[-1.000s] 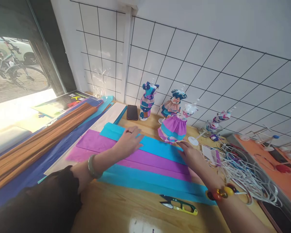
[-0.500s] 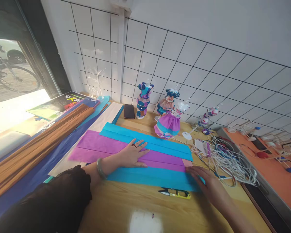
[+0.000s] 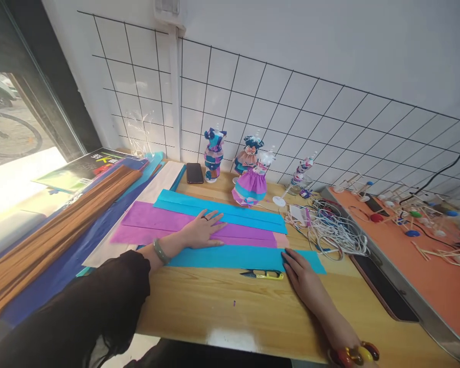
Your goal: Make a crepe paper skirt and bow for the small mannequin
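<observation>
My left hand (image 3: pixel 202 230) lies with fingers spread on a purple strip (image 3: pixel 245 237) of paper or fabric. A blue strip (image 3: pixel 222 208) lies along its far side, under my fingertips. Nearer to me is a second blue strip (image 3: pixel 230 258), and my right hand (image 3: pixel 298 271) rests its outstretched fingers on it, close to its right end. Just below that strip, beside my right hand, lies a pair of yellow-handled thread snips (image 3: pixel 263 275). A small peach-coloured piece (image 3: pixel 279 240) shows at the purple strip's right end.
Small dress forms in ruffled outfits (image 3: pixel 250 186) stand along the wall. A phone (image 3: pixel 194 173) lies left of them. White cords (image 3: pixel 339 235) are tangled at the right, before an orange surface (image 3: pixel 402 255) with stick models. Brown folded material (image 3: pixel 80 225) lies at the left.
My right hand has moved from the strips' right ends onto the near blue strip, whose right end now shows. My left hand stays on the purple strip. The view has shifted.
</observation>
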A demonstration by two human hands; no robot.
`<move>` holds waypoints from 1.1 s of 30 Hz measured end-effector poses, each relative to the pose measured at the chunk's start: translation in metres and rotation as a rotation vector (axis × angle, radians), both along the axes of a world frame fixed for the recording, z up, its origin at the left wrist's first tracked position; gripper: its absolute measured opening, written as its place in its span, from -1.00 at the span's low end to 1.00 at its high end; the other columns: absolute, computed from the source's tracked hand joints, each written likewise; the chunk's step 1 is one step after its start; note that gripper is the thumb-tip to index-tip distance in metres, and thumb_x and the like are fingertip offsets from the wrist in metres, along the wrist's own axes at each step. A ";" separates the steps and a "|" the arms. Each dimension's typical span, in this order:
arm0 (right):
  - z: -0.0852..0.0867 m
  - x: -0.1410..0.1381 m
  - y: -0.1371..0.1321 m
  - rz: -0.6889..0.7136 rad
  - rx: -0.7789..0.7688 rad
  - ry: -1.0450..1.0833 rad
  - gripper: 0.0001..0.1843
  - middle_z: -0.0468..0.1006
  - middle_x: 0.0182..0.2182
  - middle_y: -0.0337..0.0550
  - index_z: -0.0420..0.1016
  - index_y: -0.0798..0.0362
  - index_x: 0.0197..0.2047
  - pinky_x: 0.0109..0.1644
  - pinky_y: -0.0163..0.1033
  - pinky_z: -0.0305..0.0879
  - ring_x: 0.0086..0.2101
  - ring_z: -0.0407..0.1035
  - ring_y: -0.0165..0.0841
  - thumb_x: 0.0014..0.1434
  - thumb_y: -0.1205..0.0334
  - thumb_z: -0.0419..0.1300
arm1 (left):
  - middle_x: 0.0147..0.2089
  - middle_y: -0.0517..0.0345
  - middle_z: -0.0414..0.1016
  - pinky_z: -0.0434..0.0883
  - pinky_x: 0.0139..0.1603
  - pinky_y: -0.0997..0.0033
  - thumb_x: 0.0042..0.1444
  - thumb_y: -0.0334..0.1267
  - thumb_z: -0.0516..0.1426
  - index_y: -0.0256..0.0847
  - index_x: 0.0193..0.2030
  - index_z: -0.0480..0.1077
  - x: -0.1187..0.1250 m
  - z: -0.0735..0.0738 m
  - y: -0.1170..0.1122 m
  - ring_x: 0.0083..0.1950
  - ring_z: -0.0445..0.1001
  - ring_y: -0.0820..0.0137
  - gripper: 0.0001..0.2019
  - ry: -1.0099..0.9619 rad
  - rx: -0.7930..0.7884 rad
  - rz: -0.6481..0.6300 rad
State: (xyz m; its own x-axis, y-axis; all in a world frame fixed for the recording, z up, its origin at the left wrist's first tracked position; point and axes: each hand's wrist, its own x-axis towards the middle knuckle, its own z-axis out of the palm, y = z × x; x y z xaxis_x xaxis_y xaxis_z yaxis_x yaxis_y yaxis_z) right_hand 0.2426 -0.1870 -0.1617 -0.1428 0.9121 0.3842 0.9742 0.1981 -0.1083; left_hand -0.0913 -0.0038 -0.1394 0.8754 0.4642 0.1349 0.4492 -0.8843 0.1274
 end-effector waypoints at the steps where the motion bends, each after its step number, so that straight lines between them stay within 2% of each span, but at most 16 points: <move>1: 0.000 0.000 0.000 0.002 0.003 0.000 -0.61 0.39 0.06 0.09 0.41 0.06 0.04 0.06 0.05 0.31 0.05 0.29 -0.13 0.26 0.14 -0.07 | 0.36 -0.08 -0.09 -0.21 0.28 -0.08 0.11 0.21 -0.13 -0.08 0.30 0.00 0.000 0.000 0.000 0.38 -0.17 0.11 -0.32 -0.001 -0.001 -0.002; 13: 0.002 -0.001 0.003 0.015 0.021 0.010 -0.64 0.42 0.02 0.10 0.44 0.07 -0.02 0.03 0.05 0.33 0.00 0.33 -0.11 0.24 0.14 -0.04 | 0.37 -0.03 -0.11 -0.24 0.30 -0.03 0.12 0.21 -0.16 -0.05 0.30 -0.02 0.000 0.002 -0.001 0.39 -0.19 0.15 -0.34 0.013 -0.002 0.012; 19: 0.003 0.001 0.003 0.027 0.000 0.066 -0.64 0.44 0.00 0.10 0.45 0.06 -0.03 0.00 0.05 0.35 -0.01 0.34 -0.10 0.22 0.12 -0.02 | 0.36 -0.05 -0.07 -0.21 0.29 -0.02 0.12 0.20 -0.14 -0.07 0.29 0.01 -0.001 0.008 -0.005 0.38 -0.16 0.15 -0.35 0.024 0.005 0.023; 25: 0.025 0.021 0.020 0.036 -0.171 0.193 -0.63 0.48 -0.03 0.01 0.44 0.03 -0.01 0.04 -0.03 0.30 -0.04 0.36 -0.18 0.21 0.10 -0.02 | 0.36 -0.05 -0.09 -0.24 0.30 -0.01 0.13 0.20 -0.16 -0.09 0.30 -0.01 -0.003 0.007 -0.003 0.38 -0.19 0.13 -0.33 0.035 0.021 0.000; 28: 0.037 0.030 0.036 0.052 -0.294 0.221 -0.66 0.52 -0.09 -0.01 0.48 0.04 -0.07 0.04 -0.06 0.26 -0.07 0.37 -0.18 0.19 0.11 0.02 | 0.37 -0.04 -0.12 -0.25 0.30 -0.01 0.13 0.20 -0.17 -0.09 0.31 -0.03 -0.004 0.004 0.000 0.38 -0.19 0.11 -0.33 0.041 0.030 -0.014; 33: 0.043 0.028 0.054 0.071 -0.469 0.215 -0.70 0.55 -0.20 -0.02 0.50 0.05 -0.15 -0.06 -0.11 0.26 -0.17 0.38 -0.18 0.09 0.12 0.12 | 0.38 -0.03 -0.14 -0.28 0.30 -0.03 0.12 0.21 -0.16 -0.07 0.31 -0.04 -0.003 0.004 0.000 0.38 -0.19 0.09 -0.32 0.042 0.015 -0.005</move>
State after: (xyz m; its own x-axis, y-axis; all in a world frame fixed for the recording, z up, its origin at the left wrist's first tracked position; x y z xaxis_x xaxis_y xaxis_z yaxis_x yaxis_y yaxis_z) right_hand 0.2707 -0.1332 -0.1187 -0.1729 0.9843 -0.0363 0.9061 0.1445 -0.3977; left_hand -0.0946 -0.0037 -0.1354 0.8827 0.4580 0.1051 0.4495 -0.8882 0.0956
